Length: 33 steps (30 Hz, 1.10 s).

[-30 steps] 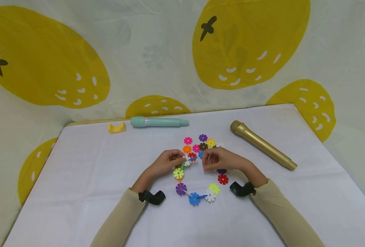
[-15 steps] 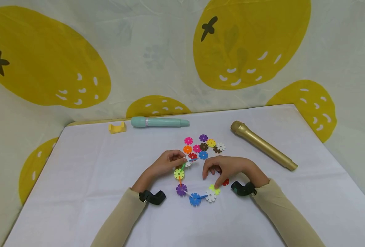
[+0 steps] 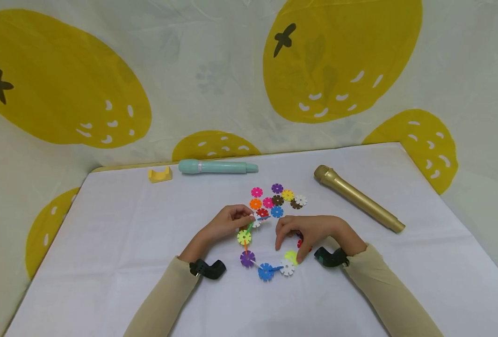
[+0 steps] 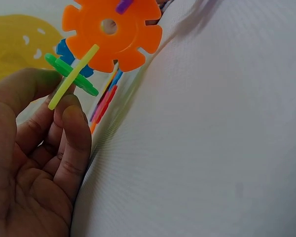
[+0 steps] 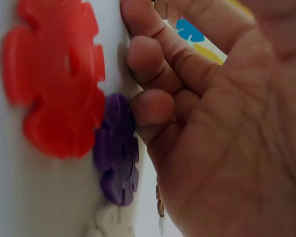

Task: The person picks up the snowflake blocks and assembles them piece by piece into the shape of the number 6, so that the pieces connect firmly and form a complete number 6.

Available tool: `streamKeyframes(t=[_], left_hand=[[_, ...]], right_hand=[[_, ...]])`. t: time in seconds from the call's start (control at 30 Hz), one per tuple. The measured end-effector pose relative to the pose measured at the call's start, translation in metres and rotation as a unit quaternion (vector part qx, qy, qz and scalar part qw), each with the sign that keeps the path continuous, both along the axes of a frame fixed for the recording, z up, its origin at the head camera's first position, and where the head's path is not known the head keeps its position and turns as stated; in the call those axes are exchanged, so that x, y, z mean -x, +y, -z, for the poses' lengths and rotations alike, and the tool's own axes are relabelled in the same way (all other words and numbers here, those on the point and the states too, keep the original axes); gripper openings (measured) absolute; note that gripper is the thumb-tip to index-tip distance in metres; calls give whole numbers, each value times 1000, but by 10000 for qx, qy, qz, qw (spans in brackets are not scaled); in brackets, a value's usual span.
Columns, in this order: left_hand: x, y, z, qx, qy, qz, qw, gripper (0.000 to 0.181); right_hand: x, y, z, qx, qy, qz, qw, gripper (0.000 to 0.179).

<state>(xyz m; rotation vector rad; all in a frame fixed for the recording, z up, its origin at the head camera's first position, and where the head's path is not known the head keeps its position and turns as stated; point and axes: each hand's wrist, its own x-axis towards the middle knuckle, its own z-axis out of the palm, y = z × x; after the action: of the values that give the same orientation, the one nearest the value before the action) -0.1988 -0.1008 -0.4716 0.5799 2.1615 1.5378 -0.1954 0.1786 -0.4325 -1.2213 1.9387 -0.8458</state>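
Note:
My left hand (image 3: 227,223) pinches the upper end of a chain of slotted plastic snowflake discs, by a white disc (image 3: 255,221). The chain curves down through a yellow-green disc (image 3: 244,237), a purple disc (image 3: 247,259) and a blue disc (image 3: 266,272) to a white disc lower right. In the left wrist view, an orange disc (image 4: 111,37) and a green disc (image 4: 84,85) stand near the fingertips. My right hand (image 3: 309,230) hovers low with fingers apart, its thumb at the edge of a loose lime disc (image 3: 291,257). A red disc (image 5: 59,74) and a purple disc (image 5: 118,148) lie beside its fingers.
Several loose discs lie beyond the hands, among them a blue disc (image 3: 277,212) and an orange disc (image 3: 255,204). A gold microphone (image 3: 362,199) lies at right. A mint microphone (image 3: 219,166) and a yellow stand (image 3: 160,175) are at the back.
My right hand has come down and toward me from beside the chain's upper end to the lime disc, its fingers spreading. My left hand keeps its place on the chain.

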Motion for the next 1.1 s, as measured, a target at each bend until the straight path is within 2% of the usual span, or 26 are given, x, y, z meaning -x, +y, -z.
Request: streamKeyframes(t=[0.2,0.37,0.6,0.77,0.93,1.1], left_hand=[[0,0,0,-15,-15,-23,10000,19],[0,-1,1,-11,-57,-11,10000,19],[0,-1,-1,-8,-57,-89,9999,20],[0,0,-1,-129,-119,-215,9996,22],[0,0,-3,-226,-186,-248,9993,23],[0,-1,-2,-258,-186,-113,9994,22]], right_hand=[[0,-2,0,-94,49,204,9997,25],[3,-3,4,53,-55,714,9974,23],[5,-4,6,475,-137,1422,9886,11],[8,-3,9,673,-350,1793,9809,15],[9,-3,10,1047,-669,2184,9679,20],[10,-5,12,1263,-782,2886,9459,24]])
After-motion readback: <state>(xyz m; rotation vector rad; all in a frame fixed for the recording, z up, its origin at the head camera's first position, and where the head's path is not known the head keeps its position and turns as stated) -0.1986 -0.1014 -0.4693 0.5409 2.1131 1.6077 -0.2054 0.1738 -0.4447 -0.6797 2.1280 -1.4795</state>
